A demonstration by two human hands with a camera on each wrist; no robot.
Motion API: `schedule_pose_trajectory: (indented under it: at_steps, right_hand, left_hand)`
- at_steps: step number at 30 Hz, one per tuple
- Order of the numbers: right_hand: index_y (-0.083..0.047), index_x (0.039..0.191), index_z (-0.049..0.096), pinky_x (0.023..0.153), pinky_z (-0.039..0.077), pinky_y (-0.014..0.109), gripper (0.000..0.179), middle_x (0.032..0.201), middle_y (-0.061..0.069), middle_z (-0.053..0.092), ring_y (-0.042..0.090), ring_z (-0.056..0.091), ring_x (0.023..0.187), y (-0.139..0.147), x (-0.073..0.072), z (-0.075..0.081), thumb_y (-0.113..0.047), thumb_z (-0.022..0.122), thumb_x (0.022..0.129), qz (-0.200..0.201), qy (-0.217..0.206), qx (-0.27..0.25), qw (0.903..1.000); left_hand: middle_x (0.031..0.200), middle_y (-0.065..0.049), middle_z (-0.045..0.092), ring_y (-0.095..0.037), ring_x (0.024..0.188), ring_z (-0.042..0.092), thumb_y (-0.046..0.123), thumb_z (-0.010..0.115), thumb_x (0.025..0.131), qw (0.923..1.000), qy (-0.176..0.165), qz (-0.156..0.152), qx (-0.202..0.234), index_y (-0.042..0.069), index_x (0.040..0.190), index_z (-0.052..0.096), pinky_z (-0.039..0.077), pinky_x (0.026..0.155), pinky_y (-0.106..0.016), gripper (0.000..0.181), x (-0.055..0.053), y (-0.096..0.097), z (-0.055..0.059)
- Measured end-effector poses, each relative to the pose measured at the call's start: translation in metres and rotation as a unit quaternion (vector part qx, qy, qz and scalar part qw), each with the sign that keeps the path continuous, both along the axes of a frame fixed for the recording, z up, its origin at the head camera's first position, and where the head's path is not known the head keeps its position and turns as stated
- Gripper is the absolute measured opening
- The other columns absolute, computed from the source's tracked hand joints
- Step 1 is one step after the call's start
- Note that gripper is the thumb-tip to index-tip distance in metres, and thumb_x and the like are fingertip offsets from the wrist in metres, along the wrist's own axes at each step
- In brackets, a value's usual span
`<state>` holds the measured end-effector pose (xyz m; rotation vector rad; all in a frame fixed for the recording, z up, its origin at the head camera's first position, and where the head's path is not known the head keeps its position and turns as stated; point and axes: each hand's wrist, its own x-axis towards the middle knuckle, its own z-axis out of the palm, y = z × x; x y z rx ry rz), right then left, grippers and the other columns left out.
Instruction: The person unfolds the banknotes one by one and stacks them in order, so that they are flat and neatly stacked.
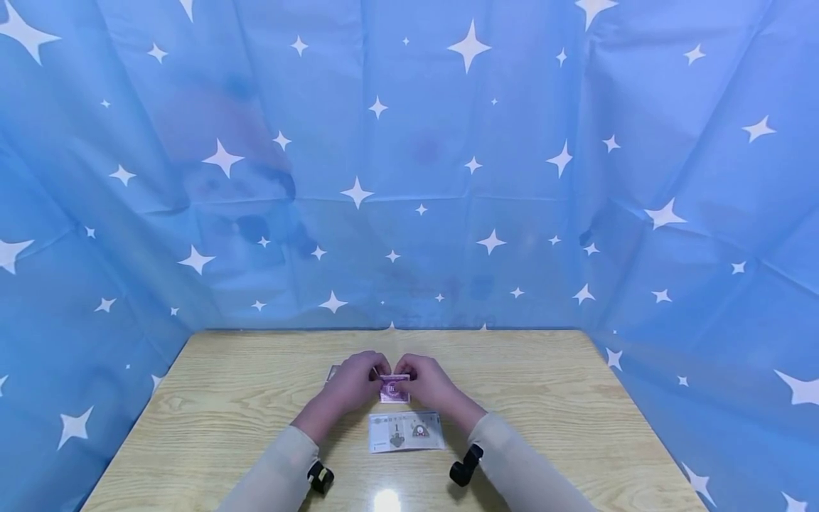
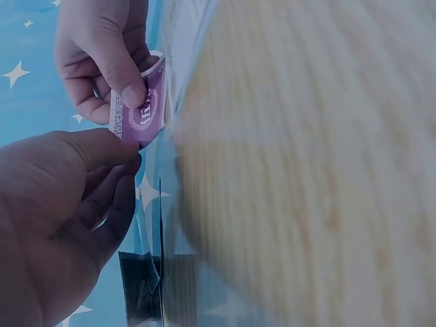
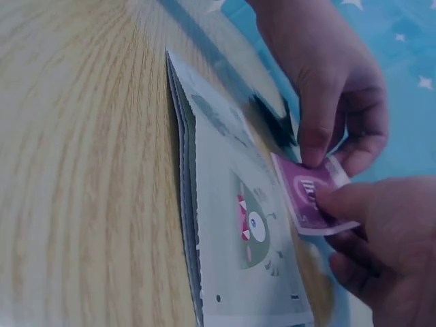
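Observation:
A small purple paper slip (image 1: 392,398) with a white border and pale print is held up between both hands, above the table's middle. My left hand (image 1: 352,384) pinches its left side between thumb and fingers. The right hand (image 1: 430,382) pinches the other side, its thumb lying over the printed face, as the right wrist view shows. Nearer me lies a pale note-like paper (image 1: 406,432) with a "1" and a one-eyed cartoon monster. Side on, this paper (image 3: 235,204) shows several stacked or folded layers. Neither hand touches it.
Partly hidden behind the left hand, a flat item (image 1: 332,372) lies on the wooden table (image 1: 544,398); its dark edge (image 2: 141,289) shows in the left wrist view. A blue star-patterned curtain (image 1: 409,235) hangs behind and along both sides of the table.

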<state>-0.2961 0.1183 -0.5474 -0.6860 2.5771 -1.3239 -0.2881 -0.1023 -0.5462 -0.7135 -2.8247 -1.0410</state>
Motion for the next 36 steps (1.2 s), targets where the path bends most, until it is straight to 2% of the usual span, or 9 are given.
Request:
schedule_pose_trajectory:
  at_steps: [5, 9, 13, 18, 21, 25, 36]
  right_hand:
    - [-0.016, 0.105, 0.075, 0.072, 0.056, 0.029, 0.014, 0.094, -0.004, 0.072, 0.015, 0.065, 0.084, 0.005, 0.003, 0.001, -0.005, 0.081, 0.099, 0.001, 0.006, -0.025, 0.9997]
    - [-0.015, 0.106, 0.075, 0.070, 0.057, 0.030, 0.015, 0.093, -0.002, 0.072, 0.017, 0.065, 0.082, 0.009, 0.007, 0.004, -0.005, 0.082, 0.097, -0.001, 0.005, -0.045, 0.9990]
    - [-0.016, 0.107, 0.075, 0.069, 0.057, 0.029, 0.014, 0.092, -0.001, 0.072, 0.017, 0.065, 0.082, 0.012, 0.014, 0.009, -0.006, 0.081, 0.098, -0.015, 0.001, -0.066, 0.9977]
    - [-0.011, 0.106, 0.075, 0.067, 0.052, 0.024, 0.011, 0.089, 0.005, 0.071, 0.016, 0.059, 0.077, 0.016, 0.026, 0.016, -0.009, 0.082, 0.098, -0.059, -0.017, -0.107, 0.9924]
    - [-0.009, 0.106, 0.074, 0.067, 0.049, 0.023, 0.011, 0.089, 0.006, 0.071, 0.014, 0.057, 0.076, 0.018, 0.033, 0.019, -0.009, 0.082, 0.099, -0.077, -0.030, -0.121, 0.9892]
    - [-0.006, 0.106, 0.074, 0.066, 0.048, 0.022, 0.008, 0.090, 0.007, 0.072, 0.013, 0.057, 0.075, 0.021, 0.040, 0.022, -0.006, 0.080, 0.100, -0.076, -0.037, -0.128, 0.9882]
    - [-0.004, 0.104, 0.075, 0.068, 0.051, 0.022, 0.006, 0.093, 0.008, 0.077, 0.016, 0.061, 0.078, 0.028, 0.054, 0.026, -0.006, 0.080, 0.101, -0.073, -0.040, -0.139, 0.9868]
  left_hand:
    - [0.101, 0.005, 0.072, -0.013, 0.089, 0.068, -0.010, 0.077, 0.087, 0.9981, -0.027, -0.011, 0.054, 0.017, 0.104, 0.075, 0.060, 0.081, -0.032, 0.033, 0.001, -0.003, 0.000]
    - [0.102, 0.004, 0.072, -0.013, 0.090, 0.069, -0.011, 0.075, 0.086, 0.9932, -0.051, -0.022, 0.103, 0.016, 0.107, 0.075, 0.061, 0.081, -0.032, 0.034, 0.004, -0.005, 0.001]
    - [0.101, 0.003, 0.073, -0.015, 0.092, 0.069, -0.010, 0.073, 0.088, 0.9848, -0.082, -0.026, 0.151, 0.016, 0.109, 0.076, 0.062, 0.082, -0.034, 0.034, 0.008, -0.005, 0.003]
    - [0.100, -0.002, 0.073, -0.020, 0.092, 0.068, -0.008, 0.074, 0.091, 0.9735, -0.113, -0.019, 0.198, 0.013, 0.111, 0.076, 0.060, 0.080, -0.033, 0.029, 0.014, -0.005, 0.007]
    - [0.100, -0.003, 0.073, -0.021, 0.092, 0.067, -0.006, 0.075, 0.092, 0.9692, -0.122, -0.017, 0.213, 0.012, 0.112, 0.076, 0.059, 0.078, -0.031, 0.026, 0.018, -0.005, 0.010]
    - [0.101, -0.004, 0.073, -0.022, 0.092, 0.066, -0.004, 0.075, 0.093, 0.9659, -0.131, -0.020, 0.223, 0.011, 0.112, 0.076, 0.058, 0.076, -0.029, 0.025, 0.025, -0.006, 0.013]
    - [0.100, -0.005, 0.073, -0.021, 0.092, 0.067, 0.002, 0.076, 0.096, 0.9586, -0.149, -0.058, 0.236, 0.011, 0.114, 0.076, 0.058, 0.077, -0.028, 0.020, 0.038, -0.003, 0.015]
